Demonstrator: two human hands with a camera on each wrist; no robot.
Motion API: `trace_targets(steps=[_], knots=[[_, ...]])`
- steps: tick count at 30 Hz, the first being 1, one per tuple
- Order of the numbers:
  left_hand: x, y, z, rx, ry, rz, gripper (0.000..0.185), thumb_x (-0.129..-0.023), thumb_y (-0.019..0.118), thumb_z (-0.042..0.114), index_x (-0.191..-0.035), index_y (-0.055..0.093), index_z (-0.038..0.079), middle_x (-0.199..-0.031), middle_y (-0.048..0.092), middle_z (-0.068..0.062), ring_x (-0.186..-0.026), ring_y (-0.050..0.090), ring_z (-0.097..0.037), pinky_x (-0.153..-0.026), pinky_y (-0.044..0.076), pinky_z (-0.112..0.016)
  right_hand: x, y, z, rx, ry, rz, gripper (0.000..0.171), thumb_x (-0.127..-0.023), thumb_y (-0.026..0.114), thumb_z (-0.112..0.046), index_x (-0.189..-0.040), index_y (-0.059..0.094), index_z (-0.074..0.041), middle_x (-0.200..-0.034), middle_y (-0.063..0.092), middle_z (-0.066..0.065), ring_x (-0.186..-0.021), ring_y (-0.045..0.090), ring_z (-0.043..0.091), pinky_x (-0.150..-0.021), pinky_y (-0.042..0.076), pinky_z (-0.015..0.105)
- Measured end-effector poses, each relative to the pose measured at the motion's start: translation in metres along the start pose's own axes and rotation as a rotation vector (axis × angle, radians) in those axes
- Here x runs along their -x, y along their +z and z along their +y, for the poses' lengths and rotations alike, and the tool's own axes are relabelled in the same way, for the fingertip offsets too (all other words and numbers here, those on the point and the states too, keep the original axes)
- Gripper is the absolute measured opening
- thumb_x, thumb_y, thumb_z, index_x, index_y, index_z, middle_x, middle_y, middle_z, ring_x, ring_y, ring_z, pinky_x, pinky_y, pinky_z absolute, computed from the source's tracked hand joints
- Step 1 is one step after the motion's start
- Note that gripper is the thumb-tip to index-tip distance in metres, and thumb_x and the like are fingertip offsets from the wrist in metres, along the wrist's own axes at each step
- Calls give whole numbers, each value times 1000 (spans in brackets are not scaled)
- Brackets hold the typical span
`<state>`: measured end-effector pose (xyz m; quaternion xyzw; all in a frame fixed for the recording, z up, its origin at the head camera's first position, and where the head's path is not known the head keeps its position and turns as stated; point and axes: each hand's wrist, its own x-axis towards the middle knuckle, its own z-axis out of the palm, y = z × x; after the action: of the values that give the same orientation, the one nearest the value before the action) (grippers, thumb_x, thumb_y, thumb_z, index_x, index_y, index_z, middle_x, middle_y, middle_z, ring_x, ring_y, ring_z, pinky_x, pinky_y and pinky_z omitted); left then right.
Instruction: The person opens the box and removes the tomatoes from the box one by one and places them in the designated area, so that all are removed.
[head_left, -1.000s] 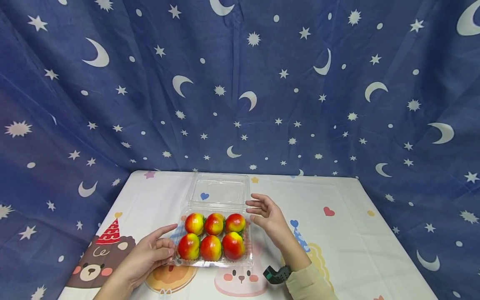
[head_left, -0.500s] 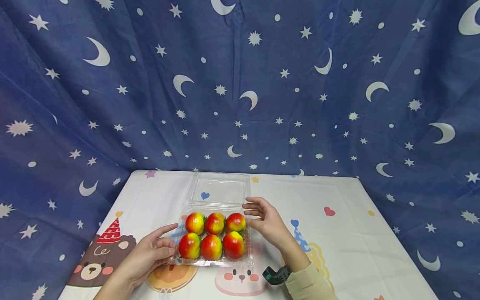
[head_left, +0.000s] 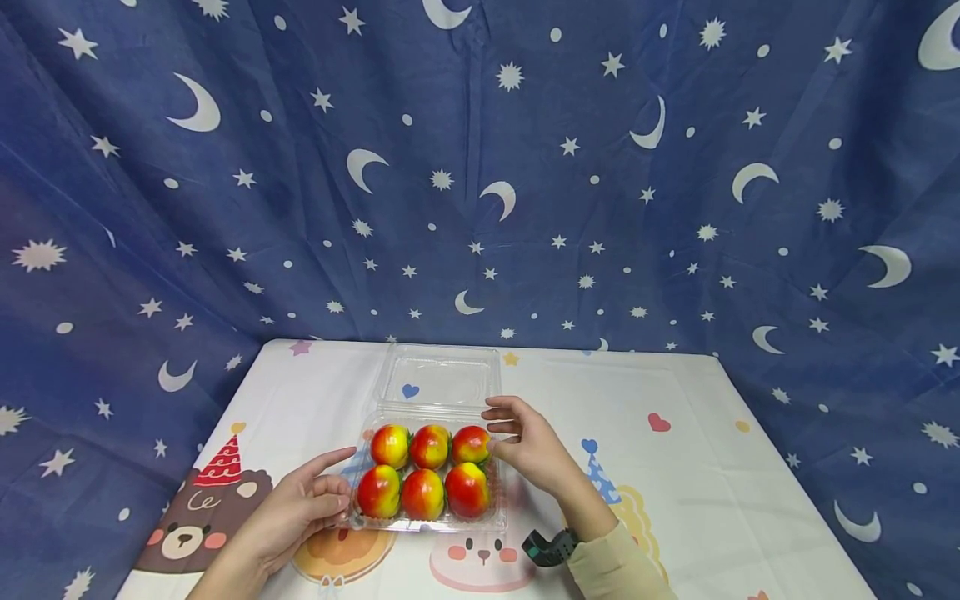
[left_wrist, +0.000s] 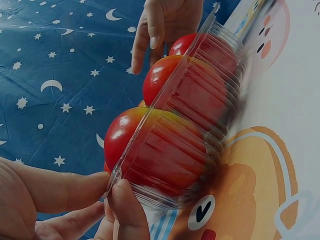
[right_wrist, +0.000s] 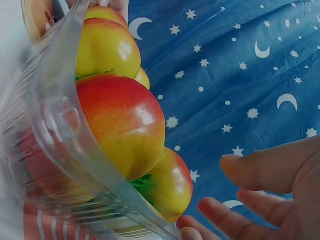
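At the left of the head view, the bear print (head_left: 187, 533) with its red party hat sits on the white cloth of the worktop (head_left: 712, 467). Just right of it, the left hand (head_left: 296, 508) reaches to the near left corner of the clear plastic box (head_left: 427, 523); the left wrist view shows the thumb and a fingertip (left_wrist: 125, 200) pinching the box's rim at that corner, so this hand is grasping the box.

The box stands in the middle of the worktop, toward the near edge, and holds 6 red and yellow peaches (head_left: 423, 471) in 2 rows of 3. Its transparent lid (head_left: 438, 377) lies folded open behind it, flat on the cloth.

The right hand (head_left: 525, 442) is at the far right corner of the box, beside the back right peach. Its fingers are loosely bent and spread, holding nothing; the right wrist view shows the fingertips (right_wrist: 220, 212) close to the box's rim, and whether they touch it cannot be told. A dark wrist camera (head_left: 551, 548) sits on that forearm. A blue backdrop (head_left: 480, 167) with white moons and stars hangs behind.
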<state>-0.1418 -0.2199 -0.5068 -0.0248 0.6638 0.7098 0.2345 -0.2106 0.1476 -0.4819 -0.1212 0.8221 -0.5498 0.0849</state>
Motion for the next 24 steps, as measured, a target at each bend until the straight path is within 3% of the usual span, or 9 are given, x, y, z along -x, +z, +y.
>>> trace_targets(steps=[24], knots=[[-1, 0, -2, 13, 10, -10, 84, -101, 67, 3, -170, 19, 2, -99, 69, 1, -86, 68, -16, -84, 64, -27, -11, 5, 0, 92, 25, -63, 60, -90, 77, -4, -147, 58, -8, -141, 69, 14, -126, 67, 31, -108, 57, 54]])
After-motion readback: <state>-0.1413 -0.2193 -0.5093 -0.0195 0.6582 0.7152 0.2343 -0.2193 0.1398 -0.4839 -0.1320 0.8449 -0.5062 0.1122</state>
